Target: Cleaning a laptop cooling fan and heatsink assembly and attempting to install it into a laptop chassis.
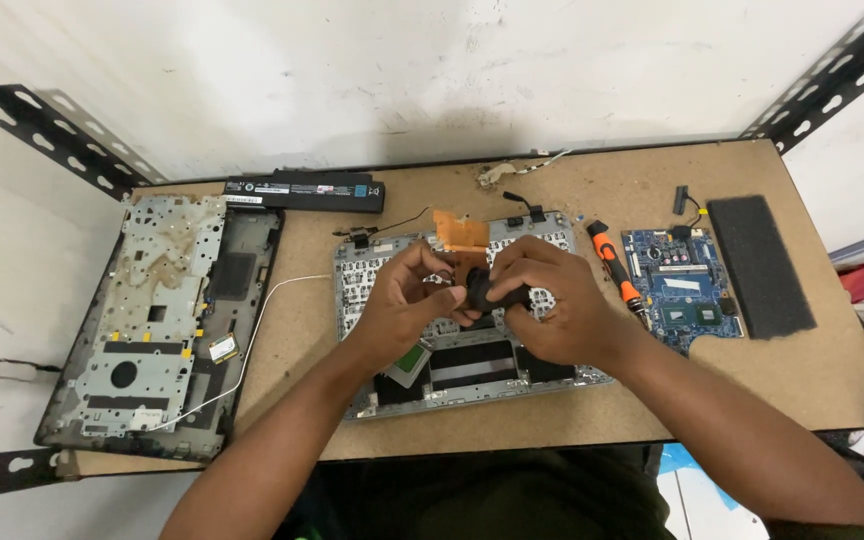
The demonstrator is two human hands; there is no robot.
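Observation:
Both of my hands meet over an opened laptop keyboard shell (472, 370) lying in the middle of the wooden table. My right hand (552, 305) is wrapped around a small black part (482, 287), probably a cooling fan. My left hand (407, 295) pinches the same black part from the left with its fingertips. A copper-coloured heat-sink piece (459, 230) shows just behind my hands, and I cannot tell whether it is joined to the black part.
A laptop base cover (157, 325) with a white wire lies at the left, a black battery (307, 192) behind it. An orange-handled screwdriver (614, 263), a blue circuit board (680, 288) and a dark foam pad (760, 265) sit at the right. Loose cables (522, 170) lie at the back edge.

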